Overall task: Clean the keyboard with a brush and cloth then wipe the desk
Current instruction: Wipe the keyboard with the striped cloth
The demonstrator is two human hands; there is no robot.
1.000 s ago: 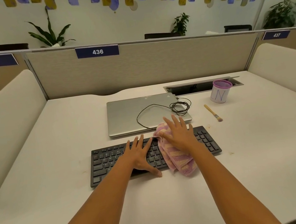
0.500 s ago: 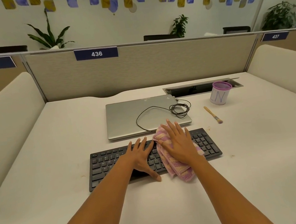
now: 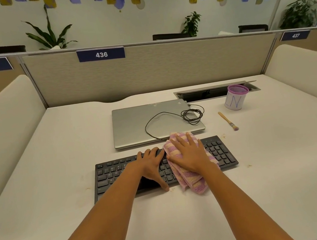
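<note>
Pressure matters most in this step, we judge. The right hand lies flat on the folded pink cloth, its fingers straight and slightly apart, pinching nothing, so the wipe depends on the palm bearing down evenly. We would draw the cloth along the rows of the keyboard in long strokes, light enough not to snag keycaps, and turn it when one face looks soiled. The left hand steadies the board, fingers resting apart on the middle keys and thumb reaching to the near edge. We would leave it there so the board cannot slide on the bench.

The cloth sits right of centre on the keyboard, directly under the right palm. Its far end pokes out beyond the fingertips toward the closed laptop, and its near end hangs over the keyboard's front edge onto the bench. The brush lies on the bench well apart from both hands, near the purple-rimmed cup. Specks show around the keyboard, so we think the bench is not yet wiped.
</note>
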